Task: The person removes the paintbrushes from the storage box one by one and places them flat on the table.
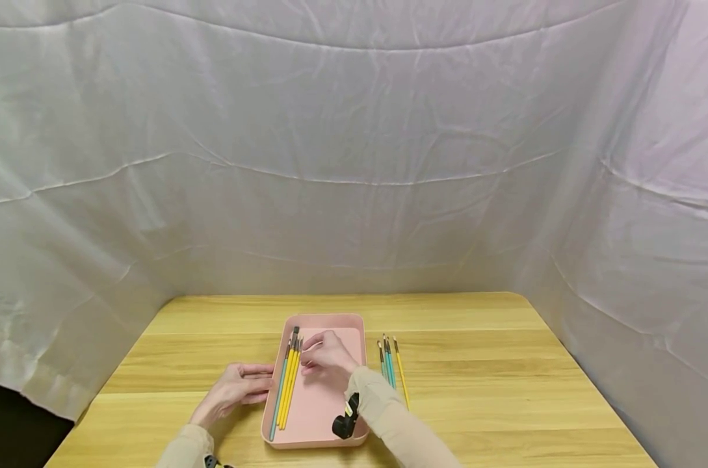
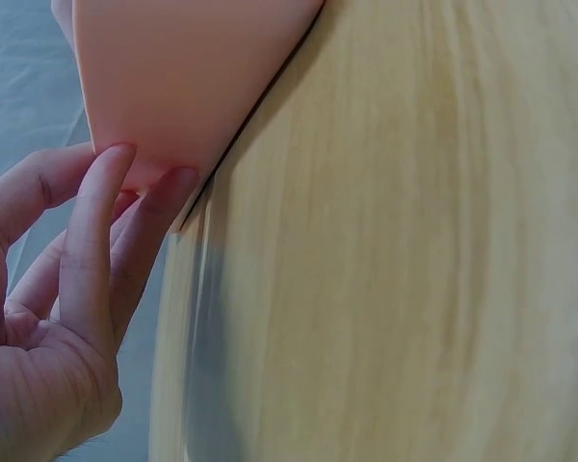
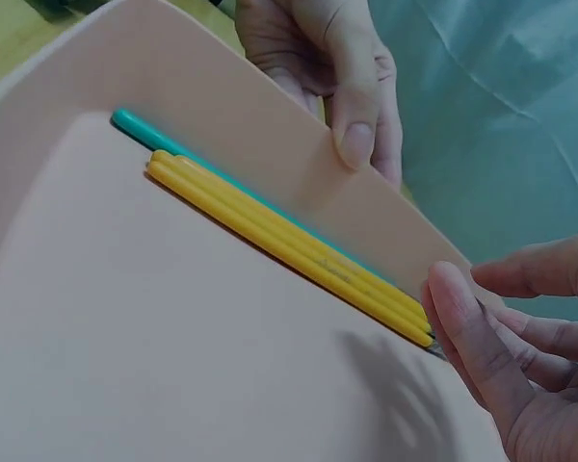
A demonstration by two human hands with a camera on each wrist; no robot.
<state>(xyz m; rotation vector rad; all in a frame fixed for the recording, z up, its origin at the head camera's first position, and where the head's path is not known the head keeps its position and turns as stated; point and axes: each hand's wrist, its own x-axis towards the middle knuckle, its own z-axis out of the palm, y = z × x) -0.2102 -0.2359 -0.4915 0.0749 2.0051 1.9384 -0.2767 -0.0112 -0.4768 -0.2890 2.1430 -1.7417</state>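
Note:
A pink tray [image 1: 324, 321] lies on the wooden table. Along its left side are a teal-handled paintbrush [image 1: 275, 404] and several yellow-handled paintbrushes [image 1: 289, 394], bristles toward the far end. My right hand [image 1: 326, 356] is over the tray beside their bristle ends. In the right wrist view its thumb [image 3: 455, 298] and index finger stand slightly apart, with nothing between them. Outside the tray, my left hand [image 1: 239, 387] touches the left wall with fairly straight fingers [image 2: 96, 231]; in the right wrist view one fingertip is right at the rim.
Right of the tray lie several teal-handled paintbrushes [image 1: 390, 367] and a yellow-handled one [image 1: 402, 374], their lower ends partly behind my right sleeve [image 1: 397, 416]. A pale grey curtain [image 1: 354, 227] surrounds the table [image 1: 494, 390] at the back and sides.

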